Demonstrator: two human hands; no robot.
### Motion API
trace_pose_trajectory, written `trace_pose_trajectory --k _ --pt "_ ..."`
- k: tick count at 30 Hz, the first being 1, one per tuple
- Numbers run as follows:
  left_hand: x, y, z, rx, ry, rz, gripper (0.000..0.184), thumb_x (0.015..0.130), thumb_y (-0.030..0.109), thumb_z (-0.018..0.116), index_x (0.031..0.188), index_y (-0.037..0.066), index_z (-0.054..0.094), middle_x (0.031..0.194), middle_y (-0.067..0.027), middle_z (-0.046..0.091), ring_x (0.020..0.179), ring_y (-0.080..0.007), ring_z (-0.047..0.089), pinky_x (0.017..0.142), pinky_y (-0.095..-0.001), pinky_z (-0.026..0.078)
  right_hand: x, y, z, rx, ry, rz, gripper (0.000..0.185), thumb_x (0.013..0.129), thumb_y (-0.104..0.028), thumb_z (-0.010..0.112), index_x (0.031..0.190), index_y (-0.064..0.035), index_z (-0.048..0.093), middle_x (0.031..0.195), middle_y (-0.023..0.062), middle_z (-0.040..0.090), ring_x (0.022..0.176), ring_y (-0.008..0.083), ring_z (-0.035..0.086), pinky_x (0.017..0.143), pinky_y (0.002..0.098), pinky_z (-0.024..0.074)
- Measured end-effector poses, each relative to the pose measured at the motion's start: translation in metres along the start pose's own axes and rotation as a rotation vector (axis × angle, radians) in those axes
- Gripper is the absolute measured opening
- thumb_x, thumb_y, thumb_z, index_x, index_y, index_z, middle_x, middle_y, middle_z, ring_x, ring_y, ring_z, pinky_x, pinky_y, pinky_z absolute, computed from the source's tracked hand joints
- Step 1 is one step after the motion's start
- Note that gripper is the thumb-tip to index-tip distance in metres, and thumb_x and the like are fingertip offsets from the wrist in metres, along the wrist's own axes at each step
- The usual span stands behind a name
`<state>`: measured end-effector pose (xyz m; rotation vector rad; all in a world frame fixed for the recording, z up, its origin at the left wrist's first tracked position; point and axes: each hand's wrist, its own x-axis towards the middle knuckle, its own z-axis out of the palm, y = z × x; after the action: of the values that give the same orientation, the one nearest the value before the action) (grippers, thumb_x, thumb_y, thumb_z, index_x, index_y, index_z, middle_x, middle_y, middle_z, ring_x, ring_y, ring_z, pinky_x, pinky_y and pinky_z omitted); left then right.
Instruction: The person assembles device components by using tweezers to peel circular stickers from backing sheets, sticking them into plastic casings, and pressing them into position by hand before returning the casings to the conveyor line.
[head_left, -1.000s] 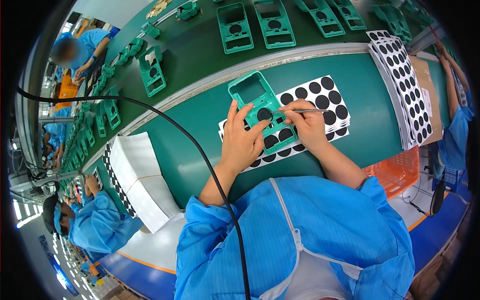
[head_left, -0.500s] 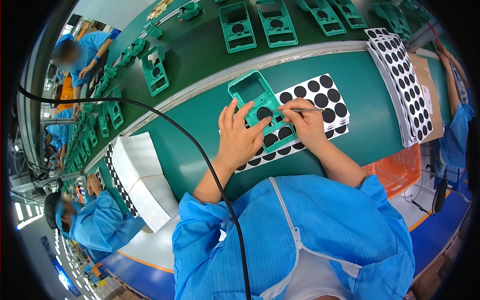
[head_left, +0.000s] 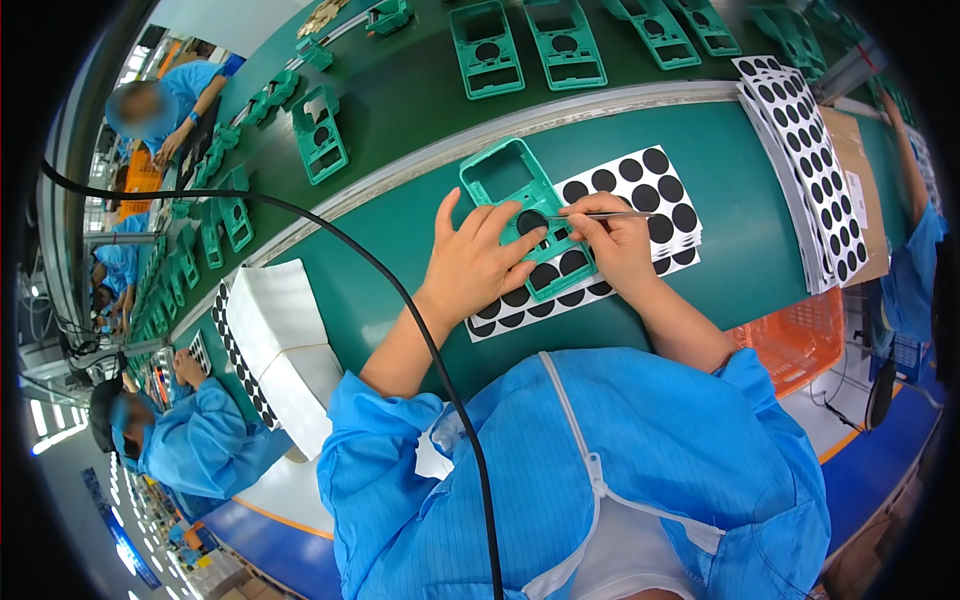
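A green plastic housing (head_left: 546, 203) is lying at a slant on a stack of dotted sheets (head_left: 622, 192), its large opening pointing to the far left, and a black disc (head_left: 529, 220) is sitting near its middle, between the two hands. The left hand (head_left: 470, 262) is coming in from the near left; its fingers are spreading and resting over the housing's left side without clenching, one fingertip reaching the disc's near edge, the little finger sticking out to the left. The right hand (head_left: 617, 243) is pinching a thin metal tool (head_left: 625, 214) at the housing's right edge, the tool's tip pointing left toward the disc; whether it is touching is too small to tell. Beneath, a green table (head_left: 750, 200) is running left to right. A banded white stack (head_left: 285, 325) is lying to the left, more dotted sheets (head_left: 815, 185) to the right. Beyond a pale rail (head_left: 600, 103), similar green housings (head_left: 486, 30) are lying in a row.
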<state>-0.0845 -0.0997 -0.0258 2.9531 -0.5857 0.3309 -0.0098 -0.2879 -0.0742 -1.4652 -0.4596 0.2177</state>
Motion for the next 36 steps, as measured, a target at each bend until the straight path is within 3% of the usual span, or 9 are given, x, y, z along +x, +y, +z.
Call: trace_pose_trajectory --k 10,26,34,36 --pt "0.0001 -0.0032 -0.0014 -0.011 -0.022 0.017 0.037 0.074 0.034 0.065 0.11 0.029 0.063 0.111 -0.0023 0.05 0.1 -0.0175 0.051 0.102 -0.0533 0.021 -0.0055 -0.0038 -0.0003 -0.088 0.027 -0.215 0.006 0.081 -0.001 0.062 0.086 0.0022 0.063 0.081 0.0094 0.062 0.067 0.0142 0.058 0.057 0.0233 0.048" --pt "-0.002 -0.0043 -0.0001 -0.01 -0.017 0.032 0.038 0.076 0.035 0.064 0.113 0.028 0.062 0.111 -0.0038 0.051 0.103 -0.0188 0.05 0.1 -0.0529 0.022 -0.0064 -0.0028 0.0019 -0.004 0.018 -0.294 0.007 0.081 0.002 0.06 0.087 0.0027 0.062 0.089 0.0127 0.06 0.065 0.0134 0.059 0.056 0.0218 0.0506" --pt "-0.0028 -0.005 0.0038 -0.001 0.034 0.045 0.037 0.072 0.035 0.068 0.108 0.025 0.062 0.112 -0.0009 0.051 0.102 -0.0169 0.05 0.099 -0.0515 0.026 -0.0049 -0.0063 0.0001 -0.223 -0.044 -0.407 0.01 0.077 0.004 0.063 0.087 0.0012 0.061 0.078 0.0103 0.059 0.065 0.0196 0.057 0.056 0.0267 0.0466" --pt "-0.0031 -0.0054 0.0038 -0.014 0.011 0.05 0.04 0.075 0.034 0.064 0.113 0.026 0.061 0.114 -0.0031 0.05 0.103 -0.0194 0.05 0.1 -0.0502 0.025 -0.0045 -0.0094 0.0009 -0.263 -0.051 -0.43 0.01 0.077 0.004 0.064 0.086 0.0008 0.061 0.078 0.0104 0.059 0.065 0.02 0.058 0.056 0.0269 0.0467"
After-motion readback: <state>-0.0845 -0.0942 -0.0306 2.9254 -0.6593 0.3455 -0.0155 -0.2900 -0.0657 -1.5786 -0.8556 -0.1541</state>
